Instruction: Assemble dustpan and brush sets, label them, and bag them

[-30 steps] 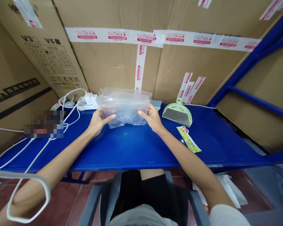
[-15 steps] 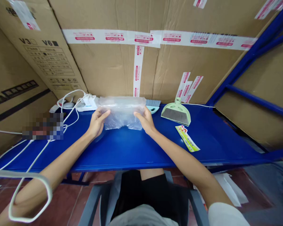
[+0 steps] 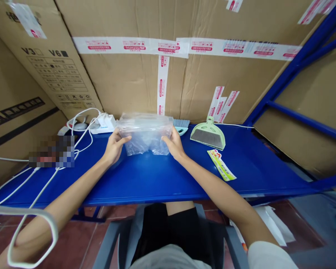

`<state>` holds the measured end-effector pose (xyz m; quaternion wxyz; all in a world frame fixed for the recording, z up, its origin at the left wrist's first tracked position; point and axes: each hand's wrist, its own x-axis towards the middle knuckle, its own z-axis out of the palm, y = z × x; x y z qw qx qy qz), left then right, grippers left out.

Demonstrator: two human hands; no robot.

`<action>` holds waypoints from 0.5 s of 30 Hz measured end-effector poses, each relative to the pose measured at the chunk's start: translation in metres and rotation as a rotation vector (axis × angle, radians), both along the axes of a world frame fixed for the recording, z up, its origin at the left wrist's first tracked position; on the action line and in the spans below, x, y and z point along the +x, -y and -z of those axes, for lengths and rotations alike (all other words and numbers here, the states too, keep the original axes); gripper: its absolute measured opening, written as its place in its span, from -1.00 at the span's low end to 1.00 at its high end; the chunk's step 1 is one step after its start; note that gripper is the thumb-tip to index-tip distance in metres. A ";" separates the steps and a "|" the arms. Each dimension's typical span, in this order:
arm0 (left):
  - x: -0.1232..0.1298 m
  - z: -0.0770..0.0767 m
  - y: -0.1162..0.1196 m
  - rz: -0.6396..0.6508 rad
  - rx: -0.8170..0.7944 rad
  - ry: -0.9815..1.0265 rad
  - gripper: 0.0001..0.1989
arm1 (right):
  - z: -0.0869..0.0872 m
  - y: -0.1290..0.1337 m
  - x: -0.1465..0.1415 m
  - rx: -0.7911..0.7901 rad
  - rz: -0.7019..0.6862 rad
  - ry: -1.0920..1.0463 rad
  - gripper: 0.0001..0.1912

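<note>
A clear, crinkled plastic bag (image 3: 147,136) is stretched between my two hands above the blue table (image 3: 154,179). My left hand (image 3: 114,146) pinches its left edge, thumb on the near side. On the right edge, my right hand (image 3: 173,144) grips it the same way. The far fingers of both hands are partly hidden behind the plastic. Just beyond my right hand lies a light blue brush (image 3: 181,127), partly covered by the bag. To its right is a green dustpan (image 3: 208,133) with grey bristles in it. A yellow-green label card (image 3: 221,165) lies nearer to me.
A white power strip (image 3: 103,124) with tangled white cables stands at the back left. Beside it is a blurred-out patch. Cardboard (image 3: 128,82) walls the back, and a blue metal frame (image 3: 299,65) rises at the right. A white cable loop hangs over my left forearm.
Both hands still hold the bag at its sides. The plastic has shifted and creased slightly, with its top edge a little less even. The whole view has moved very slightly.
</note>
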<state>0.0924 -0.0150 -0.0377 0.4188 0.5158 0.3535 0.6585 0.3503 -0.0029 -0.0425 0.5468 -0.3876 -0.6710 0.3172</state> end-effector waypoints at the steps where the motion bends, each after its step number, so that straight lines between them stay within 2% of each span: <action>1: 0.000 0.000 0.000 -0.006 -0.008 -0.001 -0.55 | -0.001 0.000 0.000 -0.006 -0.017 -0.056 -0.57; 6: 0.001 -0.003 0.002 -0.060 -0.003 0.007 -0.56 | -0.009 0.003 -0.003 -0.019 -0.105 -0.236 -0.64; 15: 0.003 -0.002 0.004 -0.046 -0.115 -0.023 -0.60 | -0.007 0.000 -0.002 -0.101 -0.075 -0.142 -0.71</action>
